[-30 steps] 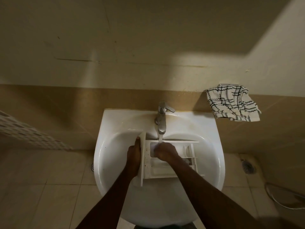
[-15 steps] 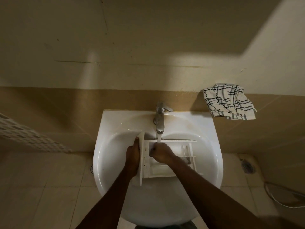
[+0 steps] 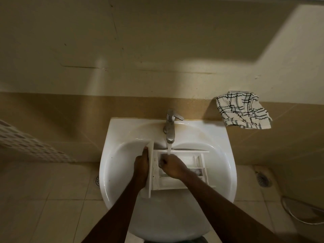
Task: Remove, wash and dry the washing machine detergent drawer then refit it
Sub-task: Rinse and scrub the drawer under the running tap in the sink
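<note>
While under tap [image 3: 170, 130], drawer [image 3: 168, 184] in L hand [image 3: 141, 165].

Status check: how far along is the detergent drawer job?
Done: the drawer is out and in the sink. In hand: washing; the left hand holds its front panel while the right hand works inside a compartment under the running tap. Left: drying, the checked cloth lies unused on the ledge, then refitting.

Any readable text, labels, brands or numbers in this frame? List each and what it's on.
No readable text anywhere.
On the drawer: dark specks on the front panel, too small to read as print.
On the tap: no logo shows.
On the towel: check pattern only.
</note>
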